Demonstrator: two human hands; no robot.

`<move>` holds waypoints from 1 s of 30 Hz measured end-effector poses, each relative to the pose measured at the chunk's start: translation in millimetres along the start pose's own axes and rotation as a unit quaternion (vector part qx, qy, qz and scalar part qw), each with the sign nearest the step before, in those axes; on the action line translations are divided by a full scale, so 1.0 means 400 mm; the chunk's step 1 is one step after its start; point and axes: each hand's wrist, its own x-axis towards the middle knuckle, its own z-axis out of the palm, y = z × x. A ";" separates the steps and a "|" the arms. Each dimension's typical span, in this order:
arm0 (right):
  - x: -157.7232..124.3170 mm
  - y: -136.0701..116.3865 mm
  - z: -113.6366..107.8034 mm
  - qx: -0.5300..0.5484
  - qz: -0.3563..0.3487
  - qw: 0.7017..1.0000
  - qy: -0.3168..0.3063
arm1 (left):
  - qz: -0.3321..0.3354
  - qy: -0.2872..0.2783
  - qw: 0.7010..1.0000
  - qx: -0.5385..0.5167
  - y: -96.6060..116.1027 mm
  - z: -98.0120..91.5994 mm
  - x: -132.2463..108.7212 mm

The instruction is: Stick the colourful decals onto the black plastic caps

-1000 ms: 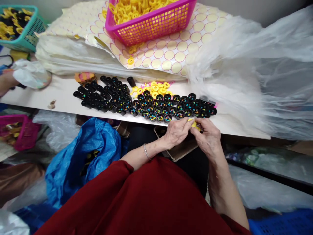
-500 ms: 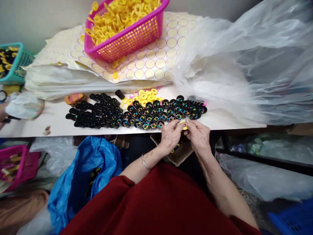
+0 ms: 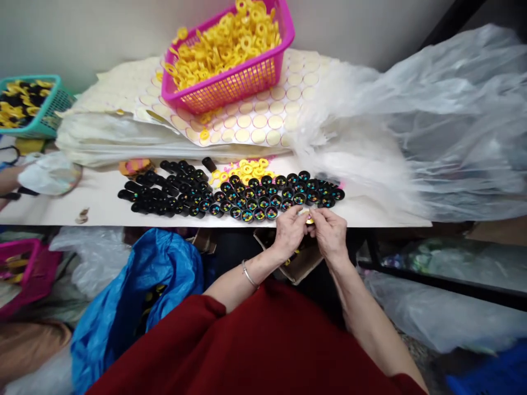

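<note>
My left hand (image 3: 289, 229), with a metal bangle on its wrist, and my right hand (image 3: 330, 231) meet at the table's front edge. Both are closed, thumbs and fingertips pinching a small yellow ring piece (image 3: 309, 219) between them; most of it is hidden by the fingers. Just beyond my fingers stand rows of black cylindrical cups (image 3: 272, 213) holding bright multicoloured bits. Further left, more black tubes (image 3: 164, 189) are packed close together. Behind the cups lies a loose pile of yellow rings (image 3: 251, 169) with pink bits around it.
A pink basket (image 3: 226, 90) full of yellow ring pieces rests on circle-printed sheets (image 3: 257, 122). Clear plastic film (image 3: 362, 115) covers the right side. A teal basket (image 3: 55, 112) and another person's gloved hand (image 3: 47, 174) are at left. Below are a cardboard box (image 3: 302, 266) and a blue bag (image 3: 111, 307).
The view has shifted, so the table items sit slightly lower. My hands stay together on the yellow piece, with only a small shift of the right hand.
</note>
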 end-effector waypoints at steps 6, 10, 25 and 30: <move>-0.010 0.000 0.011 0.007 -0.003 1.000 0.017 | 0.062 -0.024 0.998 -0.006 -0.004 -0.001 -0.010; -0.008 0.005 0.014 0.005 0.003 1.000 0.024 | 0.050 -0.017 0.999 -0.004 -0.010 0.001 -0.004; 0.012 0.039 0.025 -0.029 -0.002 0.997 0.072 | 0.066 0.030 0.991 0.109 -0.063 0.003 0.022; 0.010 0.024 0.030 0.005 -0.010 0.999 0.042 | 0.082 0.017 0.994 0.076 -0.036 -0.004 0.016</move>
